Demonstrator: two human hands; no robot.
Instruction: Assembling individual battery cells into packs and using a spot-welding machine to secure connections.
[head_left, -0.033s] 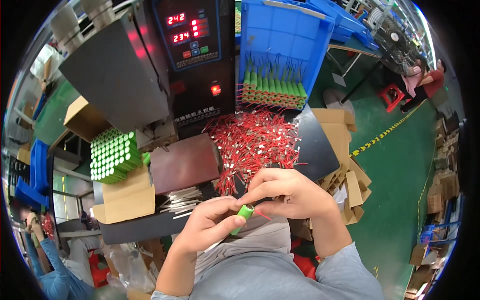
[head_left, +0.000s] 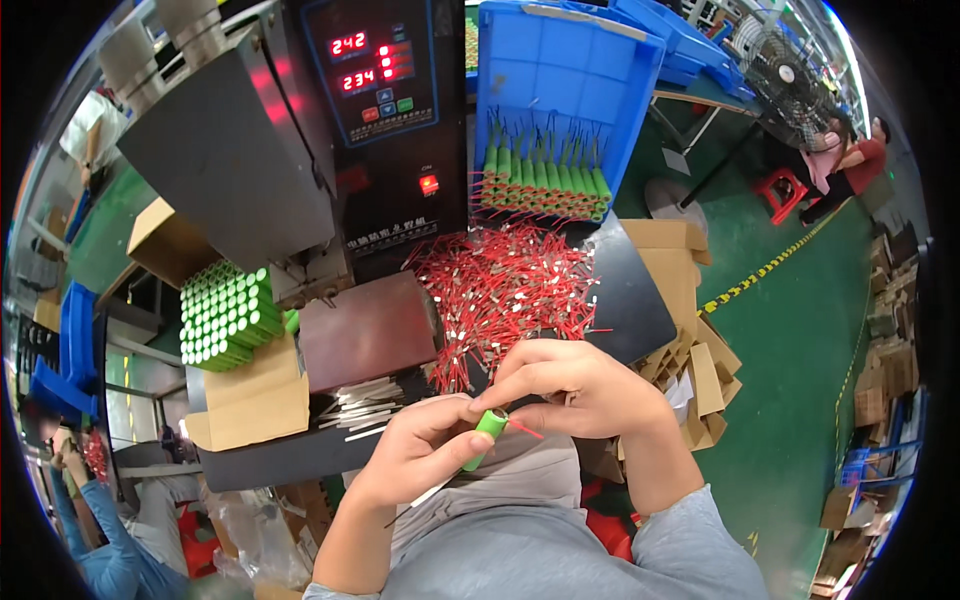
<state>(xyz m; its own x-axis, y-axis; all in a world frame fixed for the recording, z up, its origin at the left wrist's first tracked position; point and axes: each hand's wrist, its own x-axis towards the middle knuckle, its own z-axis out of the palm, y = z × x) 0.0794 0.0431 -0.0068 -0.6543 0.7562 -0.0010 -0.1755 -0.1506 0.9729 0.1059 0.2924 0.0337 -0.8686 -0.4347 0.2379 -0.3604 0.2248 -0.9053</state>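
Observation:
My left hand (head_left: 418,450) is closed around a green cylindrical battery cell (head_left: 491,424), tilted with its top end up. A short red wire (head_left: 525,429) sticks out to the right at that end. My right hand (head_left: 583,388) is closed there, its thumb and fingertips at the cell's top by the wire; the exact pinch is partly hidden. Below my left hand, a thin white strip with a dark end (head_left: 420,501) slants down over my lap. Just beyond my hands lies a big heap of red wires with metal tabs (head_left: 510,285).
A black machine with a lit red display (head_left: 385,130) stands at the back. Right of it, a blue crate (head_left: 565,60) holds rows of green wired cells (head_left: 545,180). More green cells (head_left: 228,315), a brown block (head_left: 368,330) and white strips (head_left: 362,408) lie left. Cardboard (head_left: 665,260) is at right.
The view has shifted very slightly. More of the thin white strip and its dark end shows below my left hand. Both hands keep the same hold on the cell.

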